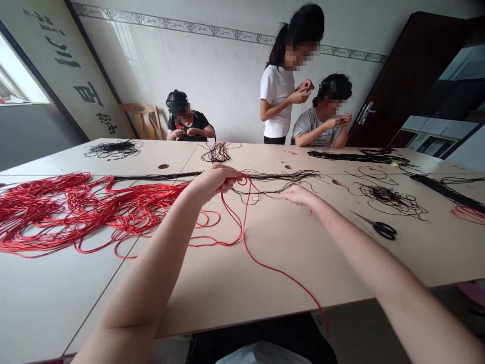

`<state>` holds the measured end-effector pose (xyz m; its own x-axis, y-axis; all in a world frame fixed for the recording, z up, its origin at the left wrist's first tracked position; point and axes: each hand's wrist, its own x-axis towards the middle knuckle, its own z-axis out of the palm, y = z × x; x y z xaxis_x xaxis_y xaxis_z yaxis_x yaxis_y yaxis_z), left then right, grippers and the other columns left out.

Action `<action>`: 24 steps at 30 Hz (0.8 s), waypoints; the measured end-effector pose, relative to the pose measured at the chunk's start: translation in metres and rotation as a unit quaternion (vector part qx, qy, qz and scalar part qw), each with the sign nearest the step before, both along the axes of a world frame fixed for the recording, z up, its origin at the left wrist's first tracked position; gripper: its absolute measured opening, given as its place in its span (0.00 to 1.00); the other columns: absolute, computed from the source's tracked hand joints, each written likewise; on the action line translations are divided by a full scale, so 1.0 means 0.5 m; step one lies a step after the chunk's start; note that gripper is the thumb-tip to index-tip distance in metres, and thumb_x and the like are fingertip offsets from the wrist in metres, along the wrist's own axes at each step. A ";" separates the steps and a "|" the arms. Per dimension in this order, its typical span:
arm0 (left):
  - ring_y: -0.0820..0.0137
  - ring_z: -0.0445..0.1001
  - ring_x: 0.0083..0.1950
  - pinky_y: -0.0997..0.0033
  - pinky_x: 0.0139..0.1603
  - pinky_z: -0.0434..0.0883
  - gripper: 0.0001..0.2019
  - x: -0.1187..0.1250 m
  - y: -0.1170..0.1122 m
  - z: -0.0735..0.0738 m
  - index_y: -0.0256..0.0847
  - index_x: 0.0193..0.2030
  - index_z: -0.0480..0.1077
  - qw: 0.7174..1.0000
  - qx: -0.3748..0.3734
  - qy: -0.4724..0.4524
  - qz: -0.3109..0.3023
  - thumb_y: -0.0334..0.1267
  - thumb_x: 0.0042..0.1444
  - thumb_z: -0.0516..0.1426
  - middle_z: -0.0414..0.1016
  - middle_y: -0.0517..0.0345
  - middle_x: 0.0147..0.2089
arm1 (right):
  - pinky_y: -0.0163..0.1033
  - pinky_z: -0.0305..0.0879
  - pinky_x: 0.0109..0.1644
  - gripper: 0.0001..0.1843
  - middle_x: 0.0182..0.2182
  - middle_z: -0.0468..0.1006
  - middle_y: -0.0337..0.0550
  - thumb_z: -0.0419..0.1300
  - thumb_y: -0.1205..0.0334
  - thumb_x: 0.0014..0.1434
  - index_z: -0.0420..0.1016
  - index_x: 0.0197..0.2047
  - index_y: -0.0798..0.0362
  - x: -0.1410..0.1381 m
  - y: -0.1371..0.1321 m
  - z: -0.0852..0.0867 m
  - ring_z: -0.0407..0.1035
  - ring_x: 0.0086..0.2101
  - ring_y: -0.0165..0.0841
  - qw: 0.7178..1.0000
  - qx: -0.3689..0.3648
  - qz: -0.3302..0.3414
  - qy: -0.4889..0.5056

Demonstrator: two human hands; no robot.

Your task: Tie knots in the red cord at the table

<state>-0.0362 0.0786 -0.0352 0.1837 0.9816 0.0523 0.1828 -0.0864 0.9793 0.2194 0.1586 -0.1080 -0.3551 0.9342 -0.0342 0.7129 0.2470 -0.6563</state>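
Both bare arms are stretched forward over the pale table point(212, 293), the elbows being spread apart and the forearms slanted inward so that the two hands are brought near each other at mid-table. The left hand point(221, 178) is held with its back turned up and its wrist slightly bent, the fingers being pointed toward the right hand; by its fingertips the red cord point(244, 227) is pinched, with a small loop formed just beside them. The right hand point(297, 195) is held a little nearer the body, knuckles up and fingers directed left; a thin length of the cord is gripped between its closed fingertips and is drawn nearly straight across the gap from the loop, while a short red end is seen below the hand. How the right thumb is placed cannot be told. From the loop a single strand is let down onto the table and led in a curve over the near edge, and doubled strands are run from beneath the left hand back toward the left. The large heap of red cords point(102, 215) is spread beyond and to the left of the left forearm. Behind the hands, a long bundle of black cords point(280, 176) is laid across the table. Beside the right forearm, black-handled scissors point(384, 230) are laid with their blades pointed away and leftward, and a black tangle point(392, 198) is placed beyond them.
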 end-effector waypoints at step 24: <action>0.83 0.49 0.17 0.77 0.17 0.46 0.13 -0.010 0.013 -0.009 0.35 0.17 0.59 1.000 -0.016 -0.012 0.012 0.28 0.49 0.56 0.51 0.64 0.18 | 0.34 0.47 0.27 0.05 0.31 0.68 0.42 0.49 0.70 0.54 0.65 0.31 0.55 0.086 -0.192 -0.110 0.61 0.25 0.28 0.914 0.155 0.154 -0.341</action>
<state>-0.0414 0.0850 -0.0397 0.1590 0.9870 0.0251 0.1618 -0.0512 0.9855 0.2622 0.0625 -0.1631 -0.5980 0.7956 -0.0971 0.7954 0.6040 0.0500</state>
